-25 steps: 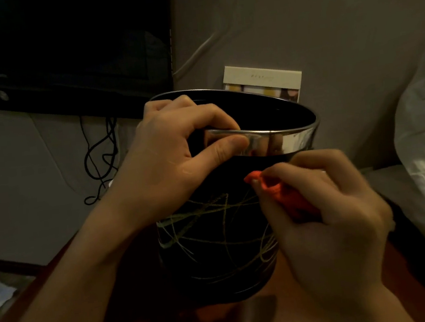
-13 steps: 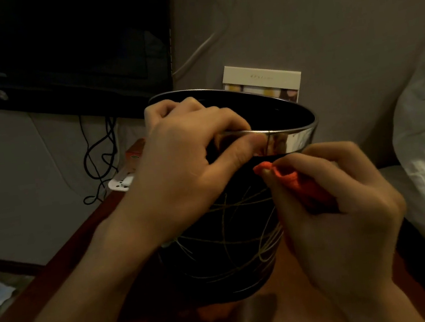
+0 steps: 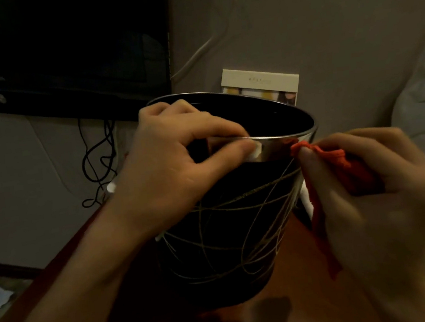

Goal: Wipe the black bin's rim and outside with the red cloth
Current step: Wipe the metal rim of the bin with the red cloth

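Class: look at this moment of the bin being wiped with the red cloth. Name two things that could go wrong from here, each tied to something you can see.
1. The left hand only pinches the black bin at its shiny rim; a sideways push from wiping might tilt it.
2. The red cloth is bunched in the right hand, with just a corner touching, so parts of the rim may be missed.

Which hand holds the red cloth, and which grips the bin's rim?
The right hand holds the red cloth, bunched against the bin at its right edge. The left hand has no cloth; it pinches the rim.
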`<state>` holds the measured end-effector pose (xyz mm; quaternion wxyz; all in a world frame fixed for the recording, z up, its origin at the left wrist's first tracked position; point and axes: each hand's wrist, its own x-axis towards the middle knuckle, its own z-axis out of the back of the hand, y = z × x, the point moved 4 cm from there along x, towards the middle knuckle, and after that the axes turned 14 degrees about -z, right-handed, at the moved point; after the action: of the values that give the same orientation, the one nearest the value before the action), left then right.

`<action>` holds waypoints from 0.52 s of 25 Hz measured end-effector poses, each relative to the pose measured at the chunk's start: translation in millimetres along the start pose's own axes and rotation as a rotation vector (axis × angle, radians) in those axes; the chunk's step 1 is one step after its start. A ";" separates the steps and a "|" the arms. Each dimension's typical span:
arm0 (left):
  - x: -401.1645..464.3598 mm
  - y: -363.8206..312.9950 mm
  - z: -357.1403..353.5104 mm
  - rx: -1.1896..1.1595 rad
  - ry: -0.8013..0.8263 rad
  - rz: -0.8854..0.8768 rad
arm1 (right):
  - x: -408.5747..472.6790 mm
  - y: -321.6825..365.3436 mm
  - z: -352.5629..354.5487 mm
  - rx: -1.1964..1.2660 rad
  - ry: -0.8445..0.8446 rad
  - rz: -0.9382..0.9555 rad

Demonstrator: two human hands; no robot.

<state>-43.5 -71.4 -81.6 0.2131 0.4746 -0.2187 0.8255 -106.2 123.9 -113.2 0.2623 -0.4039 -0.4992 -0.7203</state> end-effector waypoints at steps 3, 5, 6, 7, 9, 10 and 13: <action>1.0 -5.9 -5.8 0.029 -0.013 -0.021 | -0.1 -1.9 -2.2 0.005 0.022 -0.014; 2.1 -1.2 -1.3 -0.020 0.000 -0.016 | -4.8 0.9 -6.5 -0.012 0.034 0.001; 1.9 1.3 1.4 -0.035 0.005 -0.014 | -9.6 3.2 -10.3 -0.031 0.042 0.020; 1.6 2.5 3.1 -0.041 0.007 -0.013 | -15.3 5.8 -14.6 -0.050 0.048 0.044; 1.9 1.9 2.8 -0.042 0.015 -0.012 | -23.2 9.7 -19.2 -0.073 0.053 0.087; 2.3 0.9 1.9 -0.041 0.019 -0.012 | -23.4 10.3 -18.1 -0.077 0.048 0.099; 2.7 1.3 2.3 -0.030 0.014 -0.009 | -19.9 9.9 -15.1 -0.072 0.039 0.096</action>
<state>-43.9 -73.4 -78.4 0.2253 0.4665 -0.2272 0.8246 -92.6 105.7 -127.7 0.2917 -0.4225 -0.4478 -0.7321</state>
